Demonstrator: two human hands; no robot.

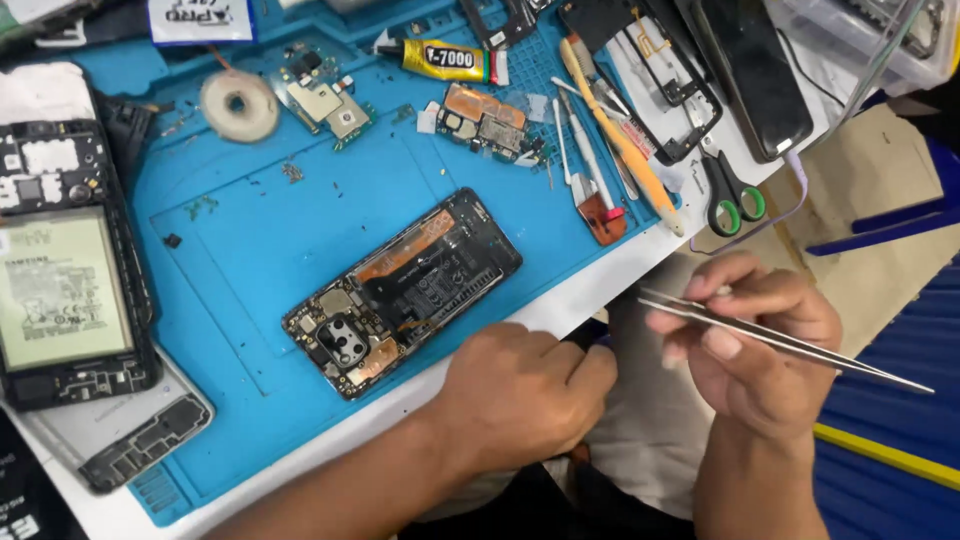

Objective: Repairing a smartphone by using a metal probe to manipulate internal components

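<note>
Blue silicone matting covers most of the white worktop, and one opened phone lies at a slant near the mat's front edge, back cover off, its camera block toward the person and its dark battery showing. The left hand rests at the worktop's edge just beside that phone's lower end, fingers curled under into a loose fist; whether anything is inside it cannot be told. The right hand is held off the worktop, over the lap, fingers pressed together around one pair of metal tweezers, whose tips point left toward the phone and whose long end juts out to the right.

A second opened phone lies at the left edge with a pale battery, and one bare grey frame sits below it. Two loose circuit boards lie on the mat farther back: one near a single roll of white tape, the other with copper foil. One yellow glue tube lies above them. One pair of green-handled scissors, one yellow-handled tool and one dark screen panel sit at the right.
</note>
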